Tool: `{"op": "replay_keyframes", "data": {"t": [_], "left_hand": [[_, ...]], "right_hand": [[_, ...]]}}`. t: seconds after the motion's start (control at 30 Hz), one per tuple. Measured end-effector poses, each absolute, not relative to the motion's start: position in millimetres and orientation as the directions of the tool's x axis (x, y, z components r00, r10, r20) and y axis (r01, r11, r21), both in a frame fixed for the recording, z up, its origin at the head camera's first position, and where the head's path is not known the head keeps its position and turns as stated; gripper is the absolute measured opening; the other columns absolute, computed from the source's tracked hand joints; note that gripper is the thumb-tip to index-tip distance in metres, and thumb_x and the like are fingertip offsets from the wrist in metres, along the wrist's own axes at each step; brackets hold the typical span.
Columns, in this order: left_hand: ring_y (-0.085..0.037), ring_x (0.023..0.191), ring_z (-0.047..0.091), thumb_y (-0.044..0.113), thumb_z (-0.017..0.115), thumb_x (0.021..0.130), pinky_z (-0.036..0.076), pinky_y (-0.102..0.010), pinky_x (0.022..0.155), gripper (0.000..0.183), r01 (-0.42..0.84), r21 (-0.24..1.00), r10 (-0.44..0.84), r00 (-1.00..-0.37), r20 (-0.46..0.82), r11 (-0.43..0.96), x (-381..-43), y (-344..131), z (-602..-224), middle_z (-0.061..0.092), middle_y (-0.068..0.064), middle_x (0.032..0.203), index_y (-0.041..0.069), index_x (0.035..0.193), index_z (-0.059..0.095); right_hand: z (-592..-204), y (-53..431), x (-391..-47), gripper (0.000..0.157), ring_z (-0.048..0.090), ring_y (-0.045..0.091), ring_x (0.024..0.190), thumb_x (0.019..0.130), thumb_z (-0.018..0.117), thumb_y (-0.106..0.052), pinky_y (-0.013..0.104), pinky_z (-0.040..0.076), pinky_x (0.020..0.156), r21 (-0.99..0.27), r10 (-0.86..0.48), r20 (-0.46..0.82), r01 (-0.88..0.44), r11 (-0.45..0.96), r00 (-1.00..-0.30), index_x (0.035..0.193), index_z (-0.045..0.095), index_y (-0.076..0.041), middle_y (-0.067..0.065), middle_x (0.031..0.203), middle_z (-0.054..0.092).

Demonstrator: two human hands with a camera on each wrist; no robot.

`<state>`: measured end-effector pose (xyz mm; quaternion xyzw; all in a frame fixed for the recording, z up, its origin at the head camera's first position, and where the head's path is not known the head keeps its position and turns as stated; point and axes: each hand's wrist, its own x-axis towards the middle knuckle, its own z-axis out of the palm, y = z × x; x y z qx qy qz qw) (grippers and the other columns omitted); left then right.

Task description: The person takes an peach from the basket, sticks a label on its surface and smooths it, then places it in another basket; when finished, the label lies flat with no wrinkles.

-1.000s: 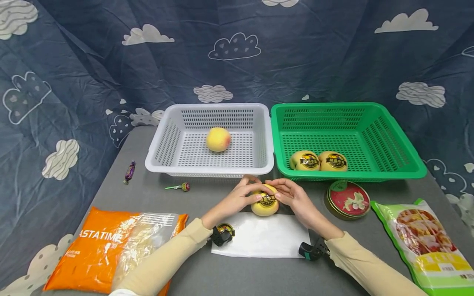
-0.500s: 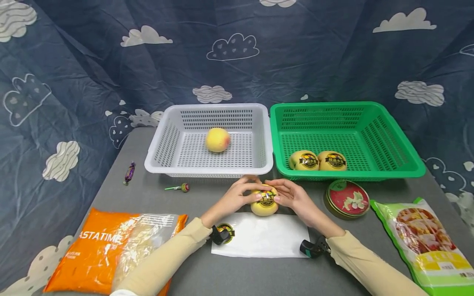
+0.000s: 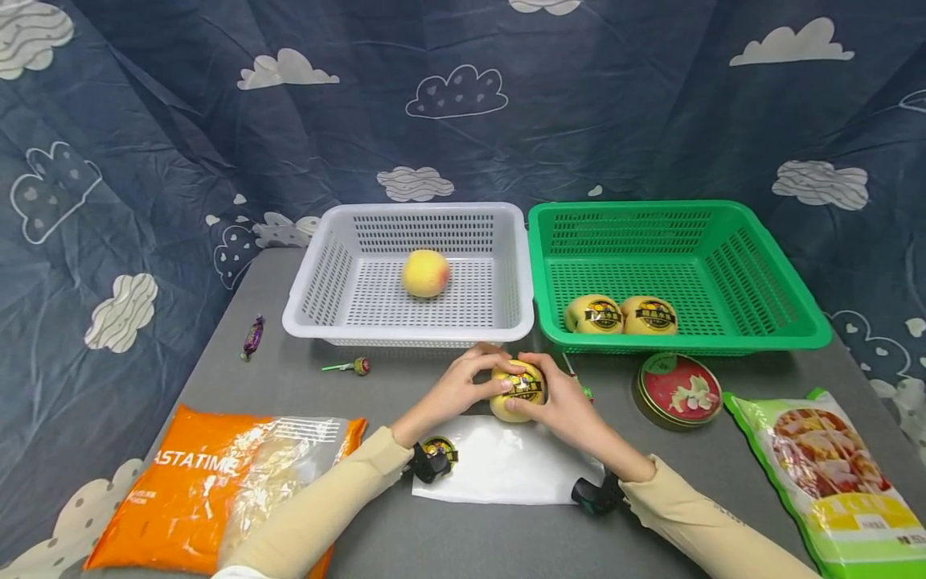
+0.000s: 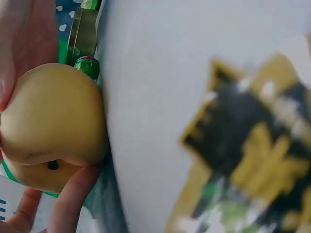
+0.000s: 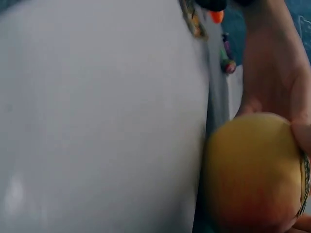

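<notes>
A yellow peach point(image 3: 519, 412) with a black-and-gold label point(image 3: 526, 388) on its front sits between both hands, just behind a white sticker sheet point(image 3: 517, 470). My left hand point(image 3: 466, 384) holds the peach's left side, its thumb at the label's left part. On the other side, my right hand point(image 3: 560, 406) curls round the fruit, its thumb low on the front. The left wrist view shows the peach's bare end with its dark stem pit. Its red blush faces the camera in the right wrist view. One round sticker point(image 3: 443, 452) lies at the sheet's left end.
A white basket point(image 3: 405, 332) with one unlabelled peach point(image 3: 425, 273) stands behind, beside a green basket point(image 3: 694, 344) holding two labelled peaches. Lollipops point(image 3: 362, 366), a purple candy point(image 3: 253, 338), a round tin point(image 3: 680, 390), an orange pasta bag point(image 3: 188, 490) and a green food bag point(image 3: 839, 474) lie around.
My right hand has shifted from touching the label's right edge to wrapping round the peach's right side. A lollipop now shows behind it. The left hand stays nearly in place.
</notes>
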<state>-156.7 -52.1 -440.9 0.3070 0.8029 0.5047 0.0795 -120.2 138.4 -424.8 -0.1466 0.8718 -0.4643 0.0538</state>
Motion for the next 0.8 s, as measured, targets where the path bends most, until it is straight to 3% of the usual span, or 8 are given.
{"op": "replay_keyframes", "data": {"t": [0.2, 0.37, 0.5, 0.6, 0.8], "left_hand": [[-0.012, 0.109, 0.042, 0.019, 0.061, 0.086, 0.035, -0.038, 0.093, 0.024, 0.331, 0.910, 0.570, -0.810, 0.138, 0.249, -158.1, -51.4, -441.5, 0.048, 0.000, 0.117, 0.014, 0.109, 0.066], [-0.020, 0.108, 0.042, 0.010, 0.060, 0.087, 0.037, -0.047, 0.091, 0.024, 0.289, 0.940, 0.592, -0.795, 0.130, 0.181, -155.9, -52.2, -434.4, 0.047, -0.010, 0.118, 0.005, 0.110, 0.064], [-0.020, 0.106, 0.043, 0.007, 0.056, 0.088, 0.045, -0.038, 0.083, 0.025, 0.207, 0.966, 0.600, -0.796, 0.075, 0.154, -149.1, -53.4, -416.7, 0.044, -0.016, 0.119, -0.001, 0.111, 0.062], [-0.017, 0.104, 0.043, 0.007, 0.056, 0.088, 0.049, -0.030, 0.074, 0.025, 0.155, 0.978, 0.595, -0.802, 0.043, 0.138, -146.6, -53.1, -411.6, 0.043, -0.016, 0.119, -0.001, 0.111, 0.062], [-0.018, 0.105, 0.044, 0.007, 0.054, 0.089, 0.050, -0.031, 0.072, 0.025, 0.109, 0.987, 0.582, -0.813, 0.021, 0.116, -146.7, -51.9, -412.4, 0.044, -0.017, 0.120, -0.003, 0.111, 0.061]], "right_hand": [[-424.1, 141.6, -122.3, 0.063, 0.047, 0.027, 0.112, 0.075, 0.073, -0.017, 0.043, 0.037, 0.090, -0.925, -0.337, -0.020, -0.110, 0.363, -0.941, 0.128, 0.041, -0.002, 0.014, 0.126, 0.047], [-428.3, 152.1, -127.0, 0.061, 0.036, 0.030, 0.123, 0.077, 0.070, -0.008, 0.047, 0.028, 0.099, -0.965, -0.422, -0.003, -0.108, 0.240, -0.906, 0.130, 0.040, 0.000, 0.014, 0.133, 0.042], [-431.6, 158.3, -130.4, 0.058, 0.033, 0.029, 0.125, 0.080, 0.067, -0.006, 0.046, 0.023, 0.102, -0.981, -0.464, 0.001, -0.091, 0.172, -0.886, 0.131, 0.041, -0.001, 0.014, 0.133, 0.041], [-432.3, 161.5, -131.8, 0.055, 0.035, 0.028, 0.124, 0.082, 0.064, -0.004, 0.042, 0.027, 0.101, -0.989, -0.485, -0.007, -0.066, 0.133, -0.874, 0.132, 0.040, -0.001, 0.015, 0.134, 0.041], [-434.8, 168.4, -134.3, 0.051, 0.035, 0.029, 0.124, 0.085, 0.059, -0.004, 0.026, 0.039, 0.092, -0.998, -0.512, -0.032, -0.005, 0.070, -0.858, 0.132, 0.039, 0.002, 0.017, 0.135, 0.039]]}}
